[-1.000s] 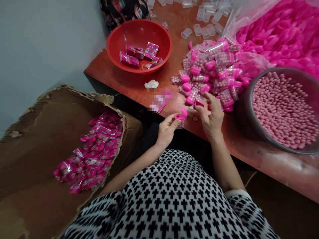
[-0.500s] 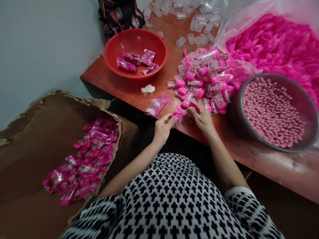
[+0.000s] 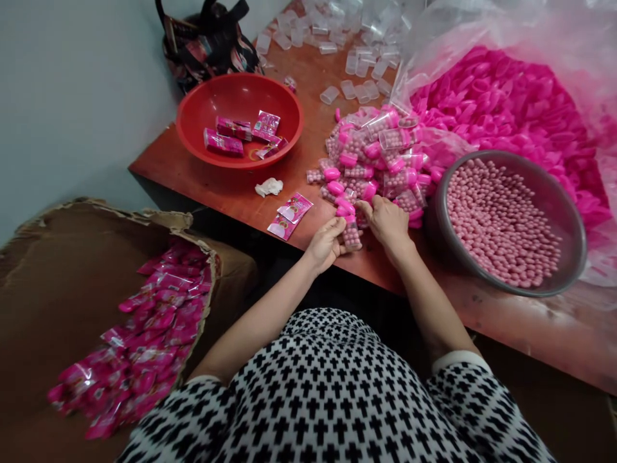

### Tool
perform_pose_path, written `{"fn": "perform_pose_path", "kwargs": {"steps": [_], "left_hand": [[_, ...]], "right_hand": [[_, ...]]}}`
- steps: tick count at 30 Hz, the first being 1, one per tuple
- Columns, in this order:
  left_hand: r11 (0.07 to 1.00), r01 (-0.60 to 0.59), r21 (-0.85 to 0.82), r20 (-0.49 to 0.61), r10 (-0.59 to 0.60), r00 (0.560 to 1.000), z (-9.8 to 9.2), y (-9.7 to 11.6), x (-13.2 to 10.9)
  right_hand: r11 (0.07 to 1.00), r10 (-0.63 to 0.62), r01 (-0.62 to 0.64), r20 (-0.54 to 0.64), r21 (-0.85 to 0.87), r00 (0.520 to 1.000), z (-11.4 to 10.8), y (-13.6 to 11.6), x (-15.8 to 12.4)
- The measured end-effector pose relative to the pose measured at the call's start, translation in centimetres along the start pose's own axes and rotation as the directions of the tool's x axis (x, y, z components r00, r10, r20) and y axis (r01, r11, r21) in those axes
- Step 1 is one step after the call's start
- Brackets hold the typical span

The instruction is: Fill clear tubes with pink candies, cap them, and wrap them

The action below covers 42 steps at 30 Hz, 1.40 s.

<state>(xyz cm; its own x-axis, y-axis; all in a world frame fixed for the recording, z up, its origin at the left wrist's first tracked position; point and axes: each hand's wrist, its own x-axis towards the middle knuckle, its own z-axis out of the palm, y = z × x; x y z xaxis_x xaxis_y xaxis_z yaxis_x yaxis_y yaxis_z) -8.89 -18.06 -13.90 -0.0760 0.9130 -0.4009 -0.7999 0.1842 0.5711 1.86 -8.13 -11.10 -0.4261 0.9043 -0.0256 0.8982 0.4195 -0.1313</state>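
My left hand (image 3: 328, 245) is closed round a small clear bottle (image 3: 351, 236) of pink beads, with its bright pink cap (image 3: 345, 207) pointing away from me. Just to the right, my right hand (image 3: 388, 222) rests low at the front of a pile of similar filled bottles (image 3: 380, 145). Its fingers are bent, and whatever lies under them is hidden. Two pink printed packets (image 3: 290, 216) lie on the table left of my hands, beside a crumpled white scrap (image 3: 268, 187).
A grey bowl of pink beads (image 3: 506, 225) stands on the right, before a plastic bag of pink caps (image 3: 501, 96). Empty clear tubes (image 3: 357, 61) lie at the back. On the left are a red bowl (image 3: 193, 138) with packets, a patterned bag (image 3: 212, 48) and a carton (image 3: 29, 289) of pink packets.
The view has shifted, so the table things sit further left. The bottle in my left hand now shows its side. The dark red piece at my right fingers is out of sight.
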Motion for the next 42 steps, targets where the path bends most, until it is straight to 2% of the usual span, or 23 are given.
{"fn": "perform_pose_path", "kwargs": {"steps": [2, 4, 7, 10, 12, 14, 17, 20, 22, 24, 26, 29, 31, 35, 39, 42], "left_hand": [[1.0, 0.007, 0.02, -0.004, -0.007, 1.0, 0.0, -0.1, 0.2], [0.998, 0.005, 0.066, -0.012, -0.004, 1.0, 0.1, -0.1, 0.0], [0.989, -0.072, 0.128, -0.04, 0.078, 0.996, 0.2, -0.2, -0.6], [0.975, -0.167, 0.147, -0.012, 0.17, 0.985, 0.6, -0.4, -1.2], [0.977, -0.141, 0.158, 0.049, 0.135, 0.99, 0.9, -0.5, -1.1], [0.982, -0.066, 0.176, 0.081, 0.052, 0.995, 1.3, -0.7, -0.5], [0.981, 0.01, 0.195, 0.046, -0.02, 0.999, 1.6, -0.9, 0.6], [0.977, 0.0, 0.213, 0.011, -0.003, 1.0, 1.7, -0.9, 1.2], [0.975, -0.048, 0.216, 0.002, 0.048, 0.999, 1.8, -0.8, 1.1], [0.97, -0.113, 0.216, 0.002, 0.115, 0.993, 2.0, -0.8, 0.7], [0.963, -0.171, 0.208, 0.008, 0.173, 0.985, 2.4, -0.8, 0.3], [0.968, -0.179, 0.178, 0.011, 0.18, 0.984, 2.9, -0.9, -0.4], [0.972, -0.159, 0.17, -0.002, 0.162, 0.987, 3.1, -0.9, -0.7], [0.964, -0.167, 0.209, -0.027, 0.176, 0.984, 2.8, -0.9, -1.1], [0.938, -0.209, 0.275, 0.073, 0.197, 0.978, 2.0, -0.8, -1.7], [0.948, -0.154, 0.279, 0.093, 0.133, 0.987, 1.8, -1.0, -2.1]], "right_hand": [[0.998, 0.013, -0.009, -0.065, 0.067, 0.998, 0.0, 0.9, 0.1], [0.989, 0.026, 0.0, -0.183, 0.146, 0.983, 0.1, 1.8, 0.2], [0.962, 0.015, 0.073, -0.319, 0.262, 0.948, 0.5, 2.9, 0.7], [0.887, -0.021, 0.146, -0.278, 0.437, 0.96, 1.3, 3.1, 1.1], [0.824, -0.014, 0.139, -0.225, 0.549, 0.974, 1.9, 2.9, 1.3], [0.797, 0.002, 0.113, -0.19, 0.593, 0.982, 2.3, 2.6, 1.5], [0.851, -0.019, 0.112, -0.184, 0.513, 0.983, 1.9, 2.8, 1.5], [0.892, -0.022, 0.172, -0.339, 0.418, 0.941, 0.2, 3.6, 0.5], [0.864, -0.087, 0.263, -0.385, 0.43, 0.919, -1.3, 4.1, -0.8], [0.809, -0.264, 0.378, -0.296, 0.451, 0.918, -2.6, 4.4, -2.3], [0.766, -0.445, 0.473, -0.173, 0.436, 0.879, -3.1, 4.0, -3.6], [0.747, -0.57, 0.563, -0.095, 0.353, 0.816, -2.7, 2.7, -4.7], [0.76, -0.582, 0.585, -0.103, 0.284, 0.807, -2.1, 1.8, -5.1], [0.816, -0.539, 0.559, -0.157, 0.148, 0.828, -1.1, 0.7, -5.6], [0.813, -0.546, 0.571, -0.189, 0.115, 0.816, -0.4, 0.6, -5.9], [0.791, -0.572, 0.6, -0.203, 0.121, 0.795, 0.2, 0.8, -6.0]]}}
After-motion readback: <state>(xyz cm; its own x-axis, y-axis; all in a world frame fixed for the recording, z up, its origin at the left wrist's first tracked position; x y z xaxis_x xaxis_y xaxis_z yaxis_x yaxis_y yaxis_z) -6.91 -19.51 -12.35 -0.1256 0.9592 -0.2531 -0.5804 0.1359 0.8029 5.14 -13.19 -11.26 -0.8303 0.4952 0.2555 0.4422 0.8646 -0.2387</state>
